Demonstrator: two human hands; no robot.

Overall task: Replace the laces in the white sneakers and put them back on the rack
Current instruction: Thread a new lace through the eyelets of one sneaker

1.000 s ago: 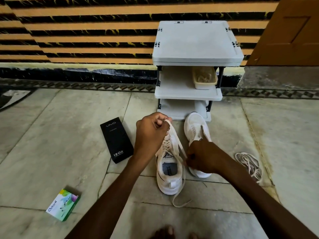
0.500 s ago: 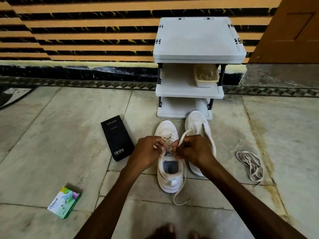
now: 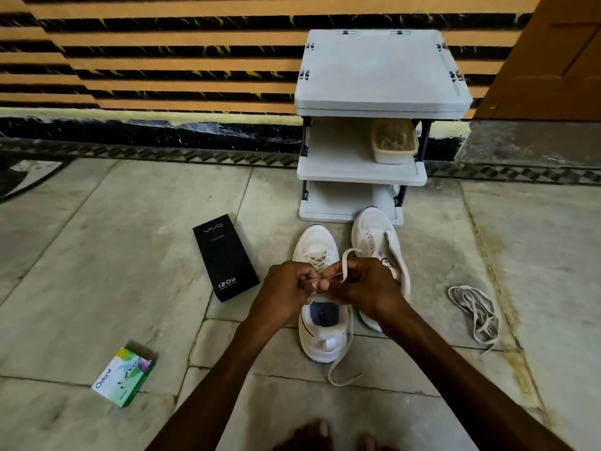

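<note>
Two white sneakers stand on the stone floor (image 3: 97, 255), just near of the grey three-tier rack (image 3: 380, 70). The left sneaker (image 3: 320, 343) is partly laced. The right sneaker (image 3: 374, 232), toe touching the rack's lowest tier, shows bare eyelets. Both hands meet over the left sneaker's tongue. The left hand (image 3: 286, 288) has its fingers curled and pinches the lace (image 3: 344, 257). The right hand (image 3: 361, 288), likewise curled, grips a raised loop of the same lace. A free end trails onto the floor beside the heel. A loose bundle of laces (image 3: 474, 310) lies well to the right. A black box (image 3: 226, 255) and a green carton (image 3: 125, 375) lie to the left. A beige basket (image 3: 393, 148) sits on the middle tier.
</note>
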